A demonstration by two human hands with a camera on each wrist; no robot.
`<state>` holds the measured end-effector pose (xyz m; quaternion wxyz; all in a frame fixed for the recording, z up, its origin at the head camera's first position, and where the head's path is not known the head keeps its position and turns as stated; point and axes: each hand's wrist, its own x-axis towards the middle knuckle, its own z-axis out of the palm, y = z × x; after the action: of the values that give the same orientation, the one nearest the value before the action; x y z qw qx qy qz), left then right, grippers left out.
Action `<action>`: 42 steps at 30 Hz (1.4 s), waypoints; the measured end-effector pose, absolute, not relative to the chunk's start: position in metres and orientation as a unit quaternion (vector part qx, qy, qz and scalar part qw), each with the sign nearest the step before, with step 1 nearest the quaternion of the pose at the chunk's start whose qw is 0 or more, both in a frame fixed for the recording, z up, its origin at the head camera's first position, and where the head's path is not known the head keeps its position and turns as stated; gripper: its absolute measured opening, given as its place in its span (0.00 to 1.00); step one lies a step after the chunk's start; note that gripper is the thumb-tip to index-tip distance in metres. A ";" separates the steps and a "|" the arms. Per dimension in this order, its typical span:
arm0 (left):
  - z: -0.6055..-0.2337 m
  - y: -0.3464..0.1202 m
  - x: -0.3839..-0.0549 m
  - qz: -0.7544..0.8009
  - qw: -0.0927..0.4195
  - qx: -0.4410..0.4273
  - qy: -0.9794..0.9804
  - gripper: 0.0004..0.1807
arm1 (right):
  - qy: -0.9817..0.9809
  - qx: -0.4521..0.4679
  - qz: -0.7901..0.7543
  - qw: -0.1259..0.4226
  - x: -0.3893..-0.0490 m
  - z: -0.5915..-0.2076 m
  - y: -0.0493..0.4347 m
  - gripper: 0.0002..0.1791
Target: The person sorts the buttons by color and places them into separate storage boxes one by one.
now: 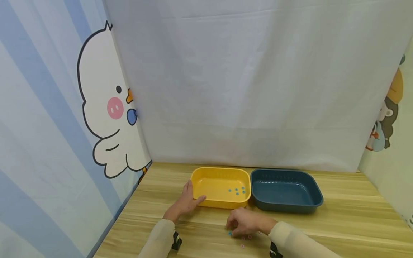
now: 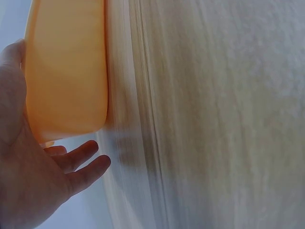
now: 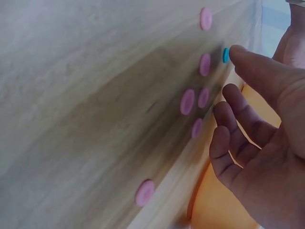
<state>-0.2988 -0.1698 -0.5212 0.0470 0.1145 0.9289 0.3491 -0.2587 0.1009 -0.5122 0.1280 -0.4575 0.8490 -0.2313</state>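
Note:
My left hand (image 1: 185,201) rests against the near left corner of a yellow plastic basin (image 1: 208,186), thumb at the front rim and fingers along the left end. In the left wrist view two of its fingers (image 2: 90,171) stretch out past the basin wall. Several small blue discs (image 1: 236,190) lie in the basin's right part. My right hand (image 1: 246,221) is low over the table in front, fingers loosely bent. In the right wrist view its thumb tip is right at a small blue disc (image 3: 226,55) on the table. Several pink discs (image 3: 187,101) lie scattered close by.
A dark blue basin (image 1: 284,195) stands right beside the yellow one. Both stand toward the back of a wood-grain table (image 1: 355,215). Behind hangs a white cloth (image 1: 245,89); a wall with a cartoon bird (image 1: 100,79) is on the left.

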 end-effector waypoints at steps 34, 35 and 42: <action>-0.522 -0.169 -0.298 0.335 0.049 0.105 0.935 0.56 | 0.836 -0.466 -0.254 0.143 -0.265 -0.520 0.100 0.04; -0.522 -0.169 -0.298 0.334 0.050 0.104 0.936 0.56 | 0.834 -0.469 -0.253 0.142 -0.265 -0.519 0.100 0.04; -0.522 -0.168 -0.298 0.338 0.047 0.104 0.934 0.56 | 0.831 -0.478 -0.243 0.147 -0.264 -0.517 0.098 0.06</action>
<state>-0.2979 -0.1683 -0.5218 0.0471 0.1041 0.9343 0.3378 -0.2636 0.0983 -0.5169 0.1469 -0.4776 0.8315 -0.2428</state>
